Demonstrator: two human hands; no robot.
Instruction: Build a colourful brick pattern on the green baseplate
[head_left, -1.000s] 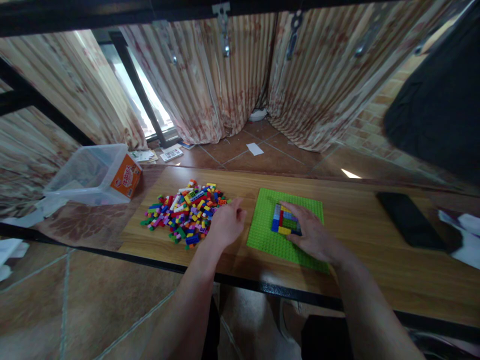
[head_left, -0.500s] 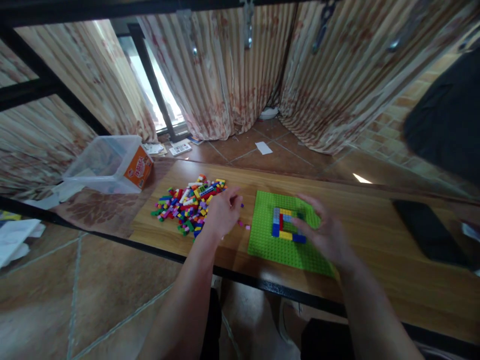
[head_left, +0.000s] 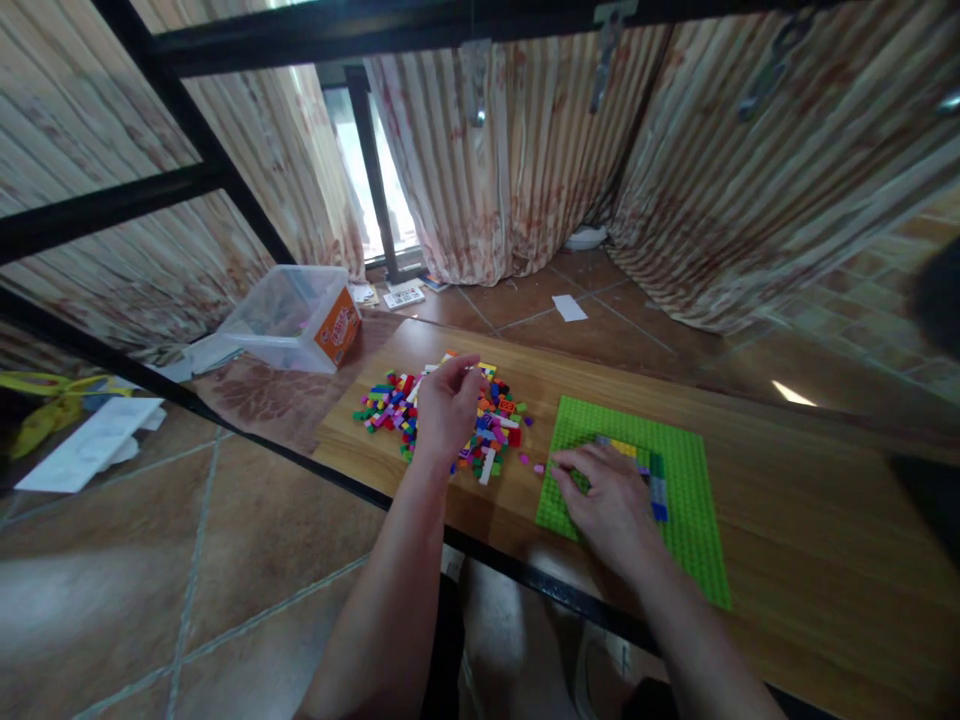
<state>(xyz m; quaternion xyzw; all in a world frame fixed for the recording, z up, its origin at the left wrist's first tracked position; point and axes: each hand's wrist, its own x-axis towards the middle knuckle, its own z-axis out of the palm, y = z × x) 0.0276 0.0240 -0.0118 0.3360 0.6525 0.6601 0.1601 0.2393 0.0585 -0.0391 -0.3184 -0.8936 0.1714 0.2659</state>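
Note:
A heap of small coloured bricks lies on the wooden table. My left hand hovers over the heap with its fingers curled in a pinch; what it holds is too small to make out. To the right lies a green baseplate carrying a low frame of bricks. My right hand rests on the baseplate's left part, fingers together and pressed down by the frame, covering much of it.
A clear plastic tub with an orange label stands at the table's far left. Papers lie on the tiled floor to the left. Curtains and a black frame close off the back. A dark object sits at the right edge.
The view has swung left. My left hand moved from the heap's right edge to above its middle. My right hand came back down onto the baseplate's left side.

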